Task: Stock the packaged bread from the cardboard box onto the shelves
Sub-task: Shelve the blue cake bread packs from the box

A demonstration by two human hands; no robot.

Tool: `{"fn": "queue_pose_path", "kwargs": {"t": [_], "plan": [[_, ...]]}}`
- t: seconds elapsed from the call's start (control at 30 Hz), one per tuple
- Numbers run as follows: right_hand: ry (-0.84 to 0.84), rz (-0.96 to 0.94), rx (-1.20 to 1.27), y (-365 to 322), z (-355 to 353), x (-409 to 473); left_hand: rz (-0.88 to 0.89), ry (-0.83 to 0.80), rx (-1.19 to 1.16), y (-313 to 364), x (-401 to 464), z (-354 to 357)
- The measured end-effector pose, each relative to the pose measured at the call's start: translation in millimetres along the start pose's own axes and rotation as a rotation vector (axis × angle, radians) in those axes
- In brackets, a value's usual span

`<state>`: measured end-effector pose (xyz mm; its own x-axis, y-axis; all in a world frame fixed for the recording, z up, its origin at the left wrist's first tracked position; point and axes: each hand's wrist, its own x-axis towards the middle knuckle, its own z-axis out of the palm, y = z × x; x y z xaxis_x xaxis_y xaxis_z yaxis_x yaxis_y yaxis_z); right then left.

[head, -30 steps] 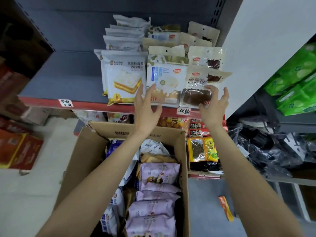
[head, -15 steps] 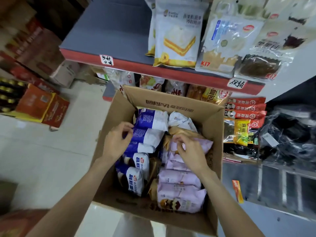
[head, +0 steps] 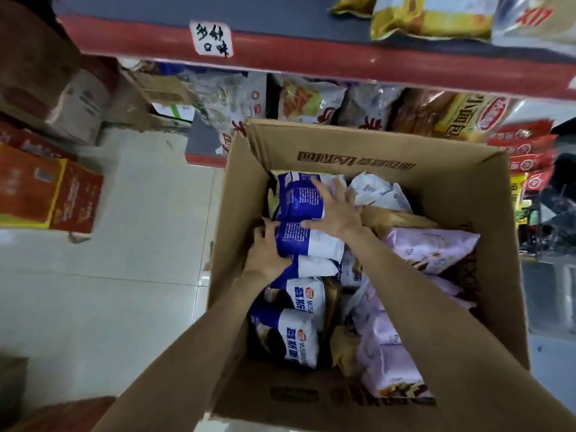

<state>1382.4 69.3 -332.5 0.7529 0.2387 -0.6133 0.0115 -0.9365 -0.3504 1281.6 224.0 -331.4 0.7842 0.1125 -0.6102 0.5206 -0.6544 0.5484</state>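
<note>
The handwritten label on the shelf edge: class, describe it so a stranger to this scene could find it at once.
Start at the open cardboard box of bread packs and look up and left to the red shelf edge. Stuck on it is the handwritten label: a small white sticker with black characters, the only white patch on that red strip.

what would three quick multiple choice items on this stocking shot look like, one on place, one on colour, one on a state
1. Where are both hands?
A. on the shelf edge
B. inside the cardboard box
C. on the floor

2. What colour are the packets along the box's right side?
A. pale purple
B. green
C. black

3. What is the right hand doing?
A. hanging idle
B. lying spread on a blue-and-white packet
C. holding the price label

Key: 1 B, the left hand and right hand are within the cardboard box. 2 A, the purple packets are pale lilac. 3 B, its fingers lie spread over the blue-and-white packet.
</note>
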Motion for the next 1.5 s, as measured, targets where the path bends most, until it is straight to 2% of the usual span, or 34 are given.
{"fn": "queue_pose_path", "kwargs": {"t": [0.07,0.2,0.33,0.4,0.5,0.57,0.63,0.7,0.87,0.97,1.07,1.17,1.23,1.4,1.5], "plan": [[-0.007,0.019,-0.006,3,-6,5,0.027,0.050,-0.088,-1,3,2],[0.133,0.043,0.155,9,-14,11,0.133,0.190,-0.155,3,7,3],[0.351,-0.017,0.224,12,-17,11,0.350,0.420,0.138,5,16,-4],[0.444,-0.061,-0.044,15,-20,13,0.449,0.403,0.269,7,21,-9],[0.478,-0.242,-0.534,12,-24,17,0.579,0.313,0.557,12,23,-6],[0.518,-0.333,-0.591,6,-21,20,0.634,0.280,0.709,13,23,0],[0.511,-0.330,-0.478,0,-24,18,0.641,0.247,0.737,15,22,3],[0.489,-0.274,-0.307,-6,-36,8,0.642,0.261,0.690,17,21,0],[0.624,-0.296,0.006,3,-84,-66,0.647,0.320,0.573,36,-5,-25],[0.750,-0.274,0.276,18,-113,-135,0.532,0.328,0.403,48,-41,-45],[0.799,-0.221,0.521,31,-123,-187,0.280,0.295,0.015,58,-77,-63],[0.735,-0.144,0.882,46,-120,-211,0.024,0.192,-0.568,66,-106,-79],[0.647,-0.083,1.045,52,-116,-222,-0.032,0.170,-0.824,73,-125,-88],[0.485,0.026,1.332,36,-114,-255,0.064,0.221,-0.876,76,-165,-112],[0.425,0.014,1.352,25,-113,-267,0.078,0.299,-0.862,76,-182,-126]]}}
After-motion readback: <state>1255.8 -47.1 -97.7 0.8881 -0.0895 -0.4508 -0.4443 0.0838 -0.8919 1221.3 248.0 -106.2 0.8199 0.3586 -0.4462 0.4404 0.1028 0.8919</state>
